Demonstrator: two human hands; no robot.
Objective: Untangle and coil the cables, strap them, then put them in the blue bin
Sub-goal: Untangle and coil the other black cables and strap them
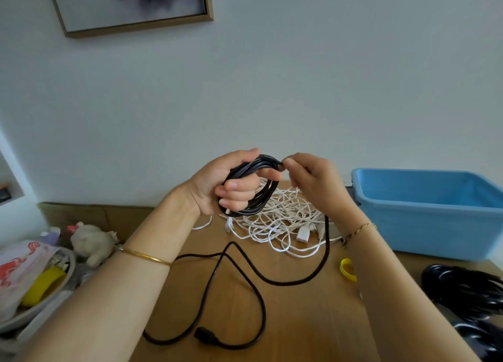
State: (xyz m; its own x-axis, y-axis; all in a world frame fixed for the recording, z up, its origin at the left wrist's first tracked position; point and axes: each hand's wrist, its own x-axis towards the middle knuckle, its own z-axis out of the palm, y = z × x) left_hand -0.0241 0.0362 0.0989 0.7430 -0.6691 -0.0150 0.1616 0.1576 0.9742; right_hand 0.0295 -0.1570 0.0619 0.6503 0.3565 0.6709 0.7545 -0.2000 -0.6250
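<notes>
We hold the black cable coil [265,198] in the air, left of the blue bin [424,198] and above the wooden table [299,321]. The left hand [231,187] has its fingers curled through the coil and grips the loops; these fingers hide a part of them. The right hand [313,182] pinches the top of the coil between thumb and fingertips.

The coil is oval. Its long axis is tilted, with the upper end toward the bin and the lower end away from it.

The free tail [327,236] comes out from behind the right wrist, where its start is hidden. It loops over the table, left of the bin, to a black plug [204,334].

A white cable tangle [275,220] lies left of the bin, partly behind both hands. The right forearm covers a part of a yellow strap [348,270] in front of the bin. Another black bundle [468,296], also in front of the bin, is blurred and cut by the frame edge.
</notes>
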